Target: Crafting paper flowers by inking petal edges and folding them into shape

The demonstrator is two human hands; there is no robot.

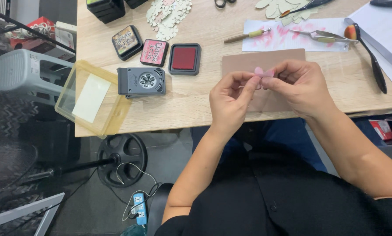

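Both hands — left hand [231, 98], right hand [298, 85] — are pinching a small pink paper petal [263, 72] above the brown mat [248, 61], shaping it; next, I'd judge, gentle curling without tearing.

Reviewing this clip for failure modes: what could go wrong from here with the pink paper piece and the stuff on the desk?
1. The small pink paper piece is pinched between the fingertips of the left hand and right hand; too hard a squeeze could tear or crease it.
2. The open red ink pad lies uncovered nearby; a sleeve or dropped piece might smear.
3. The clear yellow tray overhangs the desk edge; a bump could tip it off.
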